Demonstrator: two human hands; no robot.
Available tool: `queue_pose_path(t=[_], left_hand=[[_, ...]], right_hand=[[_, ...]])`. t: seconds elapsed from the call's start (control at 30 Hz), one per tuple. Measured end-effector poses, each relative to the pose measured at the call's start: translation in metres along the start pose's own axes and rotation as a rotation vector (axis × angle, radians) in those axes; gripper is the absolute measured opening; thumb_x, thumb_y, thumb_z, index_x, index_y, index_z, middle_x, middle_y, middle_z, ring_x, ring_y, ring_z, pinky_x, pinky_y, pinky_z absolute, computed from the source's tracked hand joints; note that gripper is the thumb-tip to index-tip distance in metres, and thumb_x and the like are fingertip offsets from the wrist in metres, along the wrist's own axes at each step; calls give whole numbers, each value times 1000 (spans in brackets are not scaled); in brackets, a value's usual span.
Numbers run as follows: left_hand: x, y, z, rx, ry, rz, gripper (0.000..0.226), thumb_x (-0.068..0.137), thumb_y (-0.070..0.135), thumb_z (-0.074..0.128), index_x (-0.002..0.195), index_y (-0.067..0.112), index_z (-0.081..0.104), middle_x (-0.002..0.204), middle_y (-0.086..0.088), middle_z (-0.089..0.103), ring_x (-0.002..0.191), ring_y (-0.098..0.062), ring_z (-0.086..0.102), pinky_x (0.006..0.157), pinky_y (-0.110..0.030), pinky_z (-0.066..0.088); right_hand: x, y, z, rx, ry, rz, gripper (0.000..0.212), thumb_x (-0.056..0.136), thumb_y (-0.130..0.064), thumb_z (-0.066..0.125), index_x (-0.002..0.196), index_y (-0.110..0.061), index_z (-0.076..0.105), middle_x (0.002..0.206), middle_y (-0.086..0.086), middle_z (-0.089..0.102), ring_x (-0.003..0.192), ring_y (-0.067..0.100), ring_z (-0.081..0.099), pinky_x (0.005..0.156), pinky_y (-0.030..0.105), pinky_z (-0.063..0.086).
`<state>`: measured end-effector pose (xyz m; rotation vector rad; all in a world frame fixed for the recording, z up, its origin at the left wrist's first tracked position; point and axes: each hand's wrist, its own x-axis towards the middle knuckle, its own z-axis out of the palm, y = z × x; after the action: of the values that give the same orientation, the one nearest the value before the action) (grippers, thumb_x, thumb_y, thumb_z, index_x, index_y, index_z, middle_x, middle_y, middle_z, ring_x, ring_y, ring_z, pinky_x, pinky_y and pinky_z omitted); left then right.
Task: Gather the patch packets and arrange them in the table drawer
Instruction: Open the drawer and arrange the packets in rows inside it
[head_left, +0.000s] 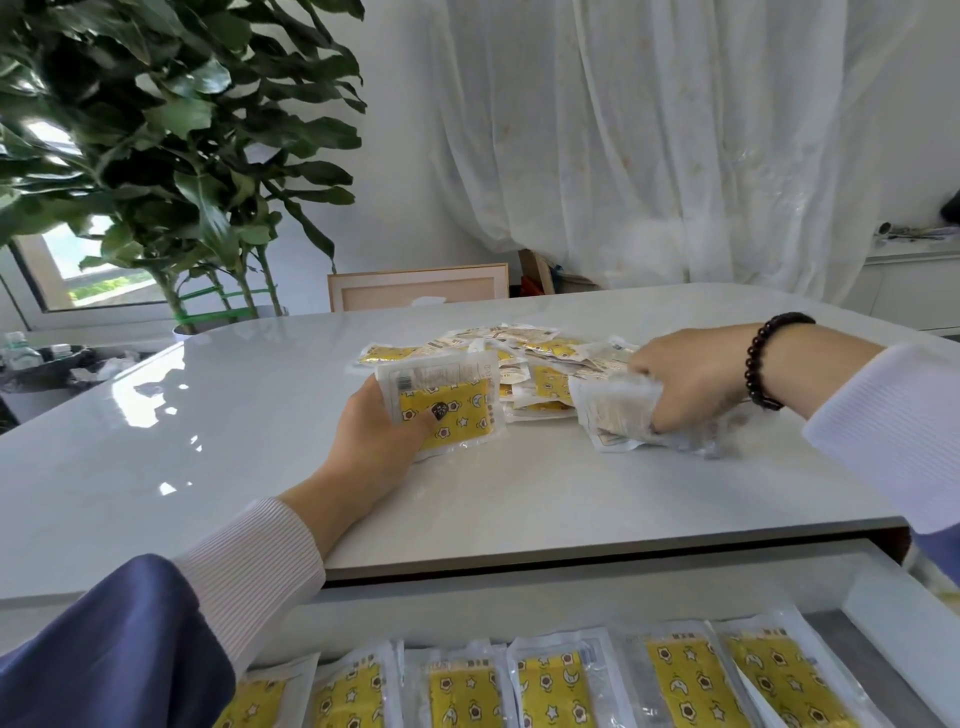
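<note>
Clear crinkly plastic w/ yellow printed inserts: that's what the packets are made of, flat, rectangular, slippery-looking. A loose pile (524, 358) is heaped mid-tabletop (234, 415), overlapped at random angles, so squaring up by hand is needed before stowing.

Left hand (379, 441): a squared stack (441, 405) is gripped, thumb across the yellow face, fingers hidden behind. Stack is stood near-upright w/ its bottom edge on or just above the tabletop, prob. so edges get aligned against the hard surface.

Right hand (691, 379): fingers curled down round a blurred packet bunch (618, 415) at the pile's right edge; count can't be told due to motion blur. A dark bead bracelet (769, 364) sits at the wrist.

Drawer (878, 623) is pulled open under the tabletop's near edge. A row (561, 686) of packets is already laid inside, side by side, slightly overlapped, yellow faces up. Judged partway: pile not yet cleared.

Tabletop is glossy, pale, stone-like, so thin film is hard to pinch flat; a rake or slide prob. works better.
</note>
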<state>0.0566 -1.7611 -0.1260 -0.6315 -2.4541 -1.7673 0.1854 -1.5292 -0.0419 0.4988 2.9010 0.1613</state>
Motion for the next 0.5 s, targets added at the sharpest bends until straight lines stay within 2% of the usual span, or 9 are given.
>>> queue_pose_path(t=[0.07, 0.17, 0.23, 0.3, 0.37, 0.43, 0.5], left_hand=[[1, -1, 0, 4, -2, -10, 34, 86, 9, 68, 115, 23, 59, 102, 5, 70, 96, -17, 67, 92, -41, 54], [2, -2, 0, 12, -8, -7, 34, 86, 11, 68, 117, 23, 59, 103, 6, 69, 96, -16, 67, 91, -40, 55], [2, -3, 0, 5, -9, -8, 34, 86, 11, 69, 116, 22, 59, 102, 6, 70, 95, -16, 68, 89, -38, 55], [2, -3, 0, 4, -11, -16, 35, 85, 12, 70, 117, 20, 59, 101, 4, 70, 93, -15, 68, 87, -37, 56], [2, -3, 0, -3, -9, -19, 34, 85, 12, 70, 116, 19, 59, 97, 6, 70, 90, -14, 68, 82, -33, 57], [2, -2, 0, -5, -8, -21, 32, 84, 11, 71, 113, 20, 60, 94, 8, 70, 89, -12, 68, 79, -31, 57], [2, -3, -1, -13, -8, -30, 33, 83, 12, 72, 113, 20, 60, 95, 6, 70, 89, -14, 69, 82, -35, 58]], right_hand=[[3, -4, 8, -47, -41, -8, 29, 82, -38, 62, 99, -15, 59, 97, 2, 61, 90, 20, 59, 68, 26, 47], [1, -3, 10, -14, 94, -66, 11, 85, -22, 56, 80, -16, 50, 79, 1, 53, 73, 18, 53, 54, 24, 39], [-3, 1, 5, 176, 213, -138, 9, 82, -13, 58, 88, -16, 51, 79, -1, 54, 74, 18, 53, 52, 22, 38], [-5, 4, 5, 426, 292, -208, 33, 79, -10, 60, 109, -18, 53, 89, -1, 61, 79, 16, 58, 59, 24, 47], [-8, 1, 14, 525, 318, -262, 45, 78, -12, 63, 119, -23, 47, 94, -6, 61, 81, 11, 60, 65, 24, 51], [0, -1, 30, 513, 290, -237, 42, 81, -15, 63, 119, -21, 44, 100, -4, 60, 85, 13, 58, 72, 26, 49], [1, -4, 40, 535, 333, -211, 27, 86, -15, 59, 109, -16, 45, 101, 4, 60, 93, 21, 58, 79, 34, 49]])
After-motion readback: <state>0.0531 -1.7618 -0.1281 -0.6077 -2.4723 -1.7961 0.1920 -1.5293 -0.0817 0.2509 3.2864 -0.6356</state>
